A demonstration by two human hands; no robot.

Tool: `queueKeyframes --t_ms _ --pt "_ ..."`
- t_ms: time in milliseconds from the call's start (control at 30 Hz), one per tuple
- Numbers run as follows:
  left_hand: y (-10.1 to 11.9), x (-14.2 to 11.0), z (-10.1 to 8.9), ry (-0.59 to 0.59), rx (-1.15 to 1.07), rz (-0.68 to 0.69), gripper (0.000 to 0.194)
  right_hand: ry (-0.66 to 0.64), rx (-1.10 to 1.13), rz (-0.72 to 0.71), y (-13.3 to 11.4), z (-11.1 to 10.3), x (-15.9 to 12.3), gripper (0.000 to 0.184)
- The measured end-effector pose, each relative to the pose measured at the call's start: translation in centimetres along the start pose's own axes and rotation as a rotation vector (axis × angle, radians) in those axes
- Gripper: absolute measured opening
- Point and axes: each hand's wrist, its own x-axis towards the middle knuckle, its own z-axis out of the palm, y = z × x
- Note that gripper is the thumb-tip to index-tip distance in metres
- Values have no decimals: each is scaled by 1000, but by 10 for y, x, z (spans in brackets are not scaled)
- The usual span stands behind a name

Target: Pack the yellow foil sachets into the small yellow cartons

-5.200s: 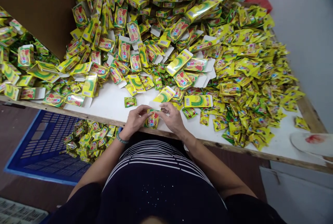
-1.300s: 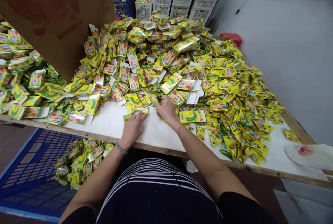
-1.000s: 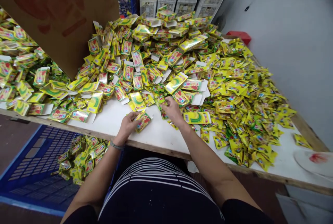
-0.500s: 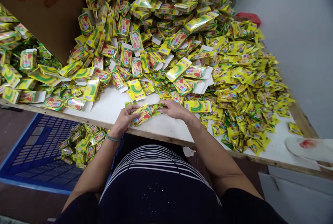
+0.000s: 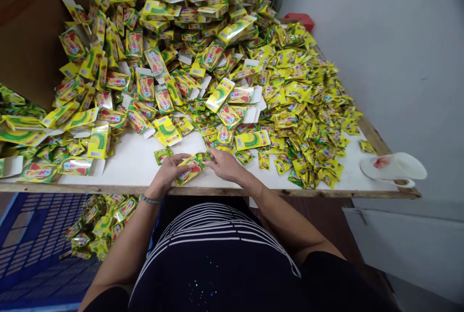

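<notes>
My left hand (image 5: 166, 173) is closed around a small yellow and green carton (image 5: 190, 171) just above the front edge of the table. At the carton's right end, my right hand (image 5: 227, 166) pinches a small green packet (image 5: 203, 157), partly covered by the fingers. Whether the packet's tip is inside the carton I cannot tell. Another green packet (image 5: 161, 155) lies just beyond my left hand. Past my right hand a yellow carton (image 5: 253, 140) rests flat, with a loose green packet (image 5: 244, 157) beside it.
A tall heap of cartons (image 5: 163, 51) covers the back and left. Loose yellow packets (image 5: 300, 104) pile up on the right, near a white scoop (image 5: 406, 164). A brown cardboard box (image 5: 32, 36) stands at left. Below is a blue crate (image 5: 32, 254) with filled cartons or packets inside.
The view has swung to the right, so the table appears shifted left. My right hand stays at the carton's end with the green packet, its fingers more bent over it.
</notes>
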Motion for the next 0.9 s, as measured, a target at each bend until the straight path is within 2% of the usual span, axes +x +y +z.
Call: queueKeyframes --t_ms 133,200,300,400,500,600,667,733,833,900 --pt "-3 5 5 112 -145 -7 58 249 -184 -30 11 -25 9 19" --pt "-4 6 4 134 -188 -15 60 225 -331 -44 15 -36 10 21" --pt "-5 5 4 140 -251 -30 63 68 -531 -24 18 -39 1 22" --pt "-7 5 6 125 -282 -30 65 17 -654 -37 24 -25 -11 24" --pt "-9 6 8 105 -284 -6 64 74 -658 -25 32 -9 -15 30" --pt "-12 5 8 104 -313 1 64 218 -476 -19 38 -7 -12 37" --pt "-13 4 7 98 -342 -6 64 353 -192 -10 38 -11 -8 35" --pt "-14 3 6 85 -360 -8 62 444 197 33 35 -14 -2 32" --pt "-13 2 5 68 -374 -14 61 441 690 103 27 -10 9 40" --pt "-11 1 5 58 -379 -26 63 382 836 122 22 -1 16 46"
